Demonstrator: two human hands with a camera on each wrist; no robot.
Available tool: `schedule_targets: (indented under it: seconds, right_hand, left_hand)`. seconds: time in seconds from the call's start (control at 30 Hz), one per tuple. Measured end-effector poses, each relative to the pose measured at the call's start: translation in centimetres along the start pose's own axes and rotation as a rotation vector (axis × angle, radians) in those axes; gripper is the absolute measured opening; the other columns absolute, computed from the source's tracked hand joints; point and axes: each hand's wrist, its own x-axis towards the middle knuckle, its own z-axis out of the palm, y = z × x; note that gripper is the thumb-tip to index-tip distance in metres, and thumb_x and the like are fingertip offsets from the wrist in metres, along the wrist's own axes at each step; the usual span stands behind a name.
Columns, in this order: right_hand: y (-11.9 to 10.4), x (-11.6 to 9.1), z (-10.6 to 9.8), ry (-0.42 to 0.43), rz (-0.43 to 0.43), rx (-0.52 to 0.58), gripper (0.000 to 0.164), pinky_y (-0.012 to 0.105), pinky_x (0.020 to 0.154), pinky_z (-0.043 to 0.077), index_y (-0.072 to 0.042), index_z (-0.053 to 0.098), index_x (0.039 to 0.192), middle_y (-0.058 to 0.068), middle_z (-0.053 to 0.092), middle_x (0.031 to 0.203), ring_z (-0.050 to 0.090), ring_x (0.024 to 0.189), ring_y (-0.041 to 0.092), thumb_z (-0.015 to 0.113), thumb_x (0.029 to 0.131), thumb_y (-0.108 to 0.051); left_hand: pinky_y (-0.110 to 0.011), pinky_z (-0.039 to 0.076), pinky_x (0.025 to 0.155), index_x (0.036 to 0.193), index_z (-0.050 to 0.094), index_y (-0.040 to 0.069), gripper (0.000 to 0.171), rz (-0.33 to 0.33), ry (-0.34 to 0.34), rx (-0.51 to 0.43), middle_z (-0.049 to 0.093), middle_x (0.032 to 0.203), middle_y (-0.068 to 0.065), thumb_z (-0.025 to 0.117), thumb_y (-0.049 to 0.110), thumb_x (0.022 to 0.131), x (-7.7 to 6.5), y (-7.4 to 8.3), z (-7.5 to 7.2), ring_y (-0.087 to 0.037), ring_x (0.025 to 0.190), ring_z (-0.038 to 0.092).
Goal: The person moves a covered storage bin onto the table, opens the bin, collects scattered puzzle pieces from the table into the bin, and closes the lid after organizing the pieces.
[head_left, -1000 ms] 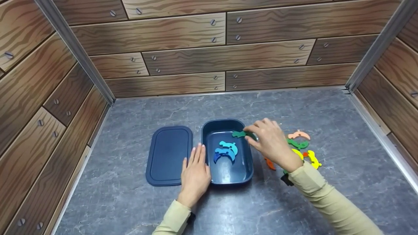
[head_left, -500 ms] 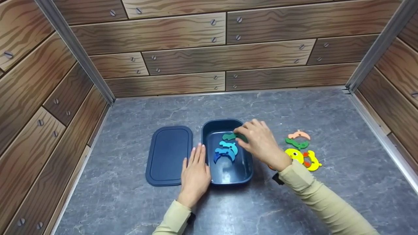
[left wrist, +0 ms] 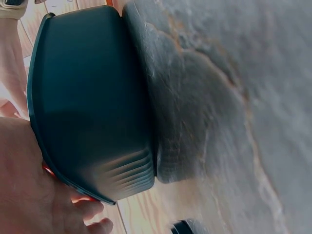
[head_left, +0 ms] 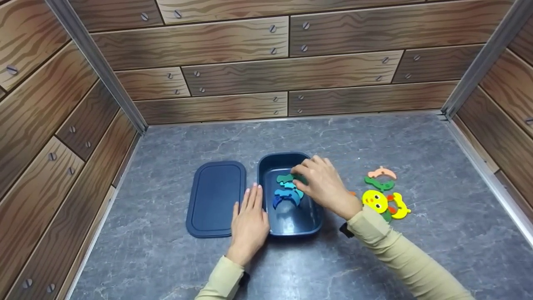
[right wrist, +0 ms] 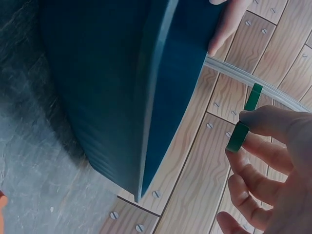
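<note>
My right hand pinches a dark green puzzle piece between thumb and fingers above the open dark blue box. In the right wrist view, the green piece is held clear of the box rim, seen edge-on. On the box floor lie a light blue piece, a turquoise piece partly covered from view, and a dark blue piece. With straight fingers, my left hand rests along the box's left rim. The left wrist view shows the outer box wall close by.
Left of the box lies its flat blue lid. To the right are a yellow face piece, a yellow curved piece, a green curved piece and a peach piece. Wood-patterned walls enclose the grey tabletop.
My right hand has moved left with the green piece, from near the box's right rim to above the turquoise piece. The yellow face piece has come into view. My left hand stays put.
</note>
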Motion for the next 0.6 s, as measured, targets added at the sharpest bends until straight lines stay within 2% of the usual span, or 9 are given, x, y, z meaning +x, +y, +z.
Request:
schedule_targets:
  seconds: [0.27,0.6]
  right_hand:
    - [-0.3,-0.3,0.0,-0.085,0.073,0.026,0.04,0.039,0.077,0.044,-0.015,0.068,0.123,0.005,0.065,0.109,0.054,0.091,0.024,0.075,0.088,-0.032]
    - [-0.1,-0.7,-1.0,-0.051,0.119,0.052,0.038,0.038,0.077,0.042,-0.014,0.068,0.123,0.004,0.065,0.111,0.054,0.095,0.023,0.073,0.09,-0.031]
  left_hand:
    - [-0.055,0.021,0.115,0.156,0.028,0.013,0.058,0.0,-0.008,0.001,0.022,0.162,0.0,0.044,0.022,0.102,-0.1,0.1,-0.1,-0.023,0.147,0.02]
    - [-0.054,0.02,0.115,0.157,0.026,0.013,0.058,-0.012,-0.02,0.009,0.019,0.162,0.001,0.042,0.023,0.101,0.1,-0.1,0.2,-0.023,0.148,0.02]
